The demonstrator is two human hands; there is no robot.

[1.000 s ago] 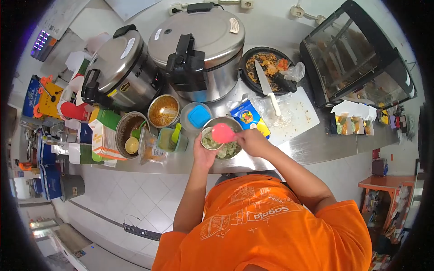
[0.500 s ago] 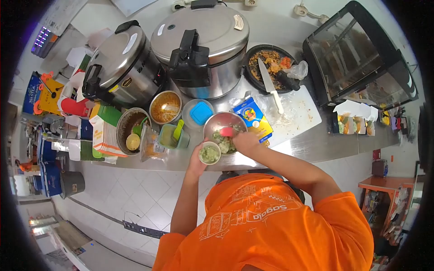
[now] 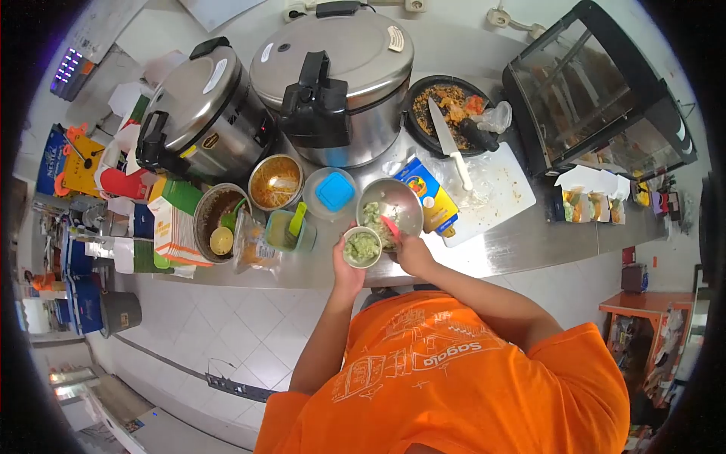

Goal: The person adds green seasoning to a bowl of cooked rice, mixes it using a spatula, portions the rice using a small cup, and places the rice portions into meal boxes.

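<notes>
My left hand (image 3: 348, 271) is wrapped round a small paper cup (image 3: 362, 247) filled with a pale green, chopped-looking food. The cup is held at the near left rim of a steel mixing bowl (image 3: 404, 203), in which more of the green food (image 3: 372, 216) lies. In my right hand (image 3: 414, 254) is a red spatula (image 3: 391, 228), its head down in the bowl beside the cup. A blue and yellow box (image 3: 429, 198) lies against the bowl's right side.
Two large rice cookers (image 3: 333, 83) stand at the back. A knife (image 3: 446, 136) rests across a black stone mortar (image 3: 423, 94) and a white cutting board (image 3: 503, 200). On the left are a steel bowl of orange food (image 3: 261, 193), a green-lidded tub (image 3: 291, 234) and a dark pot (image 3: 208, 216).
The bowl has tilted and shifted slightly right. My left hand brought the cup a little right, and my right hand moved down and nearer to it with the spatula.
</notes>
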